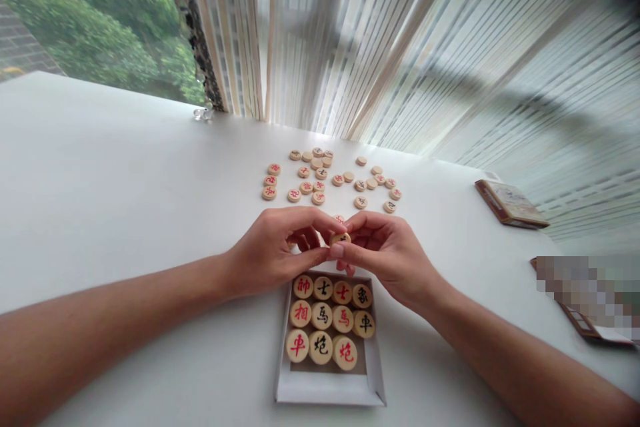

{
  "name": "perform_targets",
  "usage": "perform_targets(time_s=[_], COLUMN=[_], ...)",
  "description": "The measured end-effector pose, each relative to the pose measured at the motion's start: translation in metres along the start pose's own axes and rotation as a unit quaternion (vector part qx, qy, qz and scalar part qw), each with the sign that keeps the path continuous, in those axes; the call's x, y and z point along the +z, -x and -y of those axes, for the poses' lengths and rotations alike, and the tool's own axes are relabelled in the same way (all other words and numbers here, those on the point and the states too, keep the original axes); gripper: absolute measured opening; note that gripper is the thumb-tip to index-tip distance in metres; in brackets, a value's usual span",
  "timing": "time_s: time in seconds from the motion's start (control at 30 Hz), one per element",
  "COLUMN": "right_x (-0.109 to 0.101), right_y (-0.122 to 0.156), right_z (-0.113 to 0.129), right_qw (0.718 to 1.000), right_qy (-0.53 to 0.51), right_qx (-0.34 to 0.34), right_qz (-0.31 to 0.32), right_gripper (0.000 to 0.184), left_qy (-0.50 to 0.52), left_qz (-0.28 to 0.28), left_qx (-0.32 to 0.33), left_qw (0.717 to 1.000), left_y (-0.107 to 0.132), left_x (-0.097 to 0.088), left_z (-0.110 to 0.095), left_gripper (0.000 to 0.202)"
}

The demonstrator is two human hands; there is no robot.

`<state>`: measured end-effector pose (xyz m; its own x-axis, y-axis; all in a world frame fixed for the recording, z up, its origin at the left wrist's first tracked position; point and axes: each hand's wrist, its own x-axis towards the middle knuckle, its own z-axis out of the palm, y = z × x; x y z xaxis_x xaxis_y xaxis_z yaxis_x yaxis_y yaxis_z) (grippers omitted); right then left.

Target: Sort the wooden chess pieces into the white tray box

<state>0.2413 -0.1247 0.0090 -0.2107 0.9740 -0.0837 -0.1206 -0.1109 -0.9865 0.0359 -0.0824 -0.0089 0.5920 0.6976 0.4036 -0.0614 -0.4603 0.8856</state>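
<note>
My left hand (pixel 277 250) and my right hand (pixel 385 253) meet over the far end of a shallow white box (pixel 327 387). Both pinch one round wooden chess piece (pixel 341 238) between their fingertips. In the box lie several round wooden pieces (pixel 327 320) in rows, with red or black characters face up. Beyond my hands, several more loose pieces (pixel 325 177) are scattered on the white table (pixel 125 180).
A flat brown box lid (pixel 510 203) lies at the right of the table. A blurred-out item on a dark tray (pixel 585 310) sits at the right edge. Striped curtains (pixel 400 47) hang behind the table, with a window (pixel 90 20) at the left.
</note>
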Motion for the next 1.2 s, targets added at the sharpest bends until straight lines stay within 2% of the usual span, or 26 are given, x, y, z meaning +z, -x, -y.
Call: perform_targets(time_s=[0.3,0.6,0.77,0.93,1.0,1.2], right_x=[-0.001,-0.005,-0.01,-0.013,-0.013,-0.012], right_y=[0.004,0.007,0.005,0.003,0.004,0.006], right_z=[0.001,0.002,-0.002,-0.01,-0.012,-0.008], right_qw=[0.997,0.975,0.957,0.955,0.94,0.861], right_qy=[0.061,0.163,0.213,0.207,0.237,0.369], right_qx=[-0.049,-0.15,-0.198,-0.212,-0.244,-0.347], right_qz=[0.011,0.026,0.021,-0.011,-0.029,-0.039], right_gripper=[0.03,0.01,0.015,0.029,0.031,0.027], left_qy=[-0.005,0.041,0.09,0.097,0.094,0.077], left_qz=[0.0,-0.029,-0.056,-0.091,-0.09,-0.081], left_qx=[0.007,-0.006,-0.035,-0.05,-0.049,-0.057], left_qw=[1.0,0.999,0.994,0.99,0.99,0.992], left_y=[0.0,-0.001,-0.003,-0.004,-0.005,-0.004], left_x=[-0.001,0.001,0.001,0.001,0.001,0.0], left_z=[0.002,-0.001,0.001,0.002,0.001,0.0], left_gripper=[0.017,0.013,0.017,0.017,0.016,0.012])
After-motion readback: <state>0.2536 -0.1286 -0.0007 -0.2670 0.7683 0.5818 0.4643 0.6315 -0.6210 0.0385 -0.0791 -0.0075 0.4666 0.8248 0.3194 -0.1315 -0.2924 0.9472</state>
